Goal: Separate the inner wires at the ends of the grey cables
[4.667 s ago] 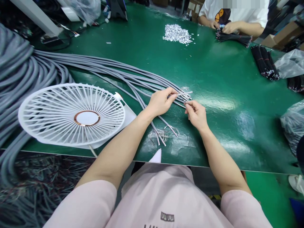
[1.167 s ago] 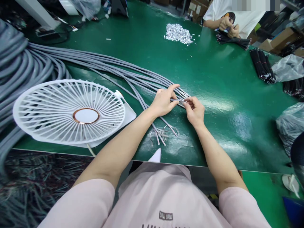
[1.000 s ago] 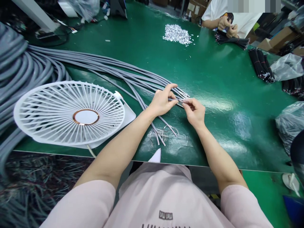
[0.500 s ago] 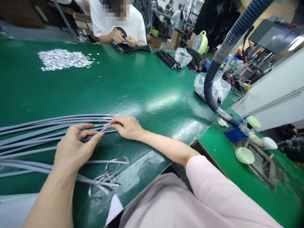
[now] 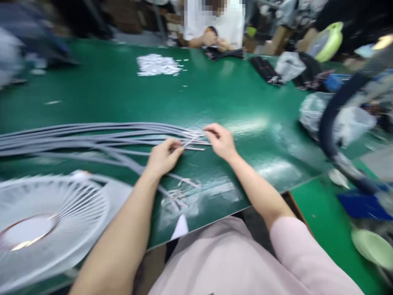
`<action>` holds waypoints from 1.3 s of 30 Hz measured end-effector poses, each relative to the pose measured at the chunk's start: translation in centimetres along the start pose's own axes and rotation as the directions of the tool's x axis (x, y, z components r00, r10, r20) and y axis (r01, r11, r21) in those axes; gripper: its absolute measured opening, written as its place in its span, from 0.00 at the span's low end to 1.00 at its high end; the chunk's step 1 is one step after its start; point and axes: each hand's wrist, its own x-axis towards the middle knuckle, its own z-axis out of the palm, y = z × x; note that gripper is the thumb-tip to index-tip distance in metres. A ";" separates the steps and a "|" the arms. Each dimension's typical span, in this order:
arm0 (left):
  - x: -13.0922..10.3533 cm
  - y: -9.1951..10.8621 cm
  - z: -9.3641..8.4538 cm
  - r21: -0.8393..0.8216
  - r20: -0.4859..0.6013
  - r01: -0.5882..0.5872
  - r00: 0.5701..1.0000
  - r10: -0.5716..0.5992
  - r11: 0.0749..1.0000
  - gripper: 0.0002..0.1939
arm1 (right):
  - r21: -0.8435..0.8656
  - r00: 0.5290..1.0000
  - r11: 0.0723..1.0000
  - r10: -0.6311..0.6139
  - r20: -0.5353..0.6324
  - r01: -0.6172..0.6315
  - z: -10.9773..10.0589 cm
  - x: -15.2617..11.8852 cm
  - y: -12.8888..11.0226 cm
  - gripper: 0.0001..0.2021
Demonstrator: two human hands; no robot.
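Note:
Several long grey cables [image 5: 123,135] lie across the green table, their pale stripped ends gathered at the middle. My left hand [image 5: 164,157] is closed on one grey cable, whose pale end [image 5: 189,142] sticks out up and to the right past the thumb. My right hand [image 5: 222,141] is beside the cable ends, thumb and fingers pinched together; what lies between them is too blurred to make out. Nearer to me, a few other cables end in loose, thin clear strands [image 5: 176,194].
A white fan [image 5: 101,196] stands at the left front. On the green table [image 5: 101,90] are a pile of small white pieces [image 5: 158,65], black cable bundles [image 5: 264,69] and plastic bags [image 5: 316,108]. A dark hose [image 5: 330,119] hangs at right. Across the table sits a person [image 5: 230,24].
My view has swung left, bringing the fan into sight. My right hand has drawn away from my left, and the gap between them is wider. The left hand keeps its pinch.

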 end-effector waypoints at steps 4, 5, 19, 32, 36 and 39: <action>0.5 0.1 -0.6 -0.107 -0.074 -0.086 0.994 0.078 0.991 0.11 | -0.024 0.997 0.999 -0.045 0.070 0.046 0.5 -0.3 0.6 0.07; 0.5 0.2 -0.7 -0.105 -0.091 -0.112 0.991 0.102 0.988 0.11 | -0.028 0.995 0.998 -0.058 0.079 0.060 0.6 -0.5 0.5 0.06; 0.4 0.2 -1.8 -0.044 -0.172 -0.200 0.967 0.189 0.979 0.13 | -0.249 0.942 0.923 -0.235 0.239 0.293 1.0 -1.2 0.1 0.08; 0.4 0.4 -1.9 0.072 -0.085 -0.247 0.964 0.253 0.966 0.12 | -0.347 0.944 0.899 -0.172 0.282 0.268 2.5 -1.4 0.1 0.10; 0.4 0.2 -1.9 0.090 -0.077 -0.279 0.955 0.286 0.956 0.12 | -0.305 0.929 0.902 -0.213 0.303 0.306 2.5 -1.2 0.4 0.10; 0.4 0.1 -2.0 0.087 -0.076 -0.300 0.949 0.307 0.950 0.12 | -0.236 0.929 0.925 -0.225 0.294 0.299 2.5 -1.0 0.7 0.10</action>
